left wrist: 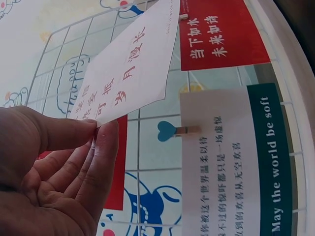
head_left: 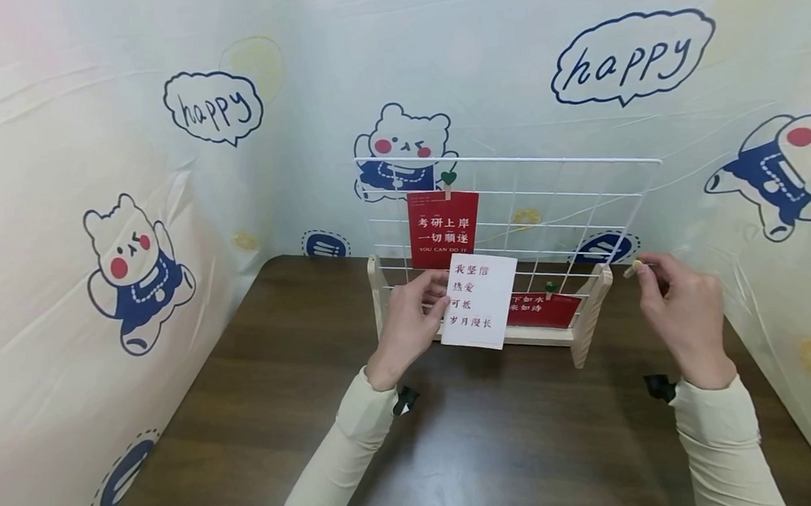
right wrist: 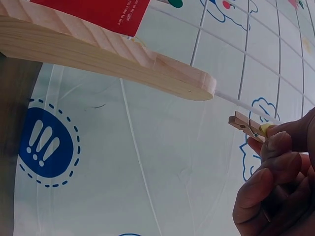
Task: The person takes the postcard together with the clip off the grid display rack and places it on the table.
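Observation:
My left hand (head_left: 415, 310) pinches a white card (head_left: 480, 301) with red Chinese writing by its left edge, in front of the white wire grid (head_left: 506, 202). Between thumb and fingers my right hand (head_left: 687, 311) holds a small wooden clothespin (right wrist: 246, 126) with a yellow piece on it, just right of the grid stand. A red card (head_left: 443, 224) hangs on the grid under a green heart clothespin (head_left: 448, 180). Lower right hangs another red card (head_left: 545, 311). The left wrist view shows a white and green card (left wrist: 231, 162) clipped with a blue heart clothespin (left wrist: 170, 131).
The grid stands in a wooden base with a right side leg (head_left: 590, 316) and a front bar. Under it is a dark brown table (head_left: 457, 441). A pale printed cloth (head_left: 300, 83) with cartoon bears surrounds the table at the back and sides.

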A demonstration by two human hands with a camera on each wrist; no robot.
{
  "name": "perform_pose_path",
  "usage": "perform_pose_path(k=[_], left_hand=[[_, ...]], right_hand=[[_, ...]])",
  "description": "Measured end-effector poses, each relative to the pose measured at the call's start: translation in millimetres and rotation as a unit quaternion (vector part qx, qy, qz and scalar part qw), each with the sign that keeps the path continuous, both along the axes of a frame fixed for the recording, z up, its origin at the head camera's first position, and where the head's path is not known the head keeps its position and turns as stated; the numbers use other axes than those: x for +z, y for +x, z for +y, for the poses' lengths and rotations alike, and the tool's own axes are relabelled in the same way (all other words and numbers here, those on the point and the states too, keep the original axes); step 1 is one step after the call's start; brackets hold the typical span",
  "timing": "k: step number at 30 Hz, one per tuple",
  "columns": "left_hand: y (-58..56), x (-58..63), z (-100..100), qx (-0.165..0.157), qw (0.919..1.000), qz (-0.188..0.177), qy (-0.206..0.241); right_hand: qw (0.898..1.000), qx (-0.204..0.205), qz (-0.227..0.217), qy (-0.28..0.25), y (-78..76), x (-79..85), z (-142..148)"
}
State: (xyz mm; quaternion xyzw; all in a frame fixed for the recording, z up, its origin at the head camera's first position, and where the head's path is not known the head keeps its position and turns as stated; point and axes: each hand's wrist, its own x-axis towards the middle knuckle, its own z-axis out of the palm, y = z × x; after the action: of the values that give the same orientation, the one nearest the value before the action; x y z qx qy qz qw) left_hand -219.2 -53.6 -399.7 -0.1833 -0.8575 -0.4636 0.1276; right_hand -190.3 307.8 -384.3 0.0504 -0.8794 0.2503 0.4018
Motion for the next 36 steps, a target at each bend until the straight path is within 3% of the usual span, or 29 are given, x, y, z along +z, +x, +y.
perform_pose_path(k=[36], left_hand=[[8.1, -15.8, -30.3, 0.004, 0.9989, -0.046, 0.000]], right_hand=[[0.999, -0.019, -0.041, 0.016, 3.0, -19.7, 6.0]])
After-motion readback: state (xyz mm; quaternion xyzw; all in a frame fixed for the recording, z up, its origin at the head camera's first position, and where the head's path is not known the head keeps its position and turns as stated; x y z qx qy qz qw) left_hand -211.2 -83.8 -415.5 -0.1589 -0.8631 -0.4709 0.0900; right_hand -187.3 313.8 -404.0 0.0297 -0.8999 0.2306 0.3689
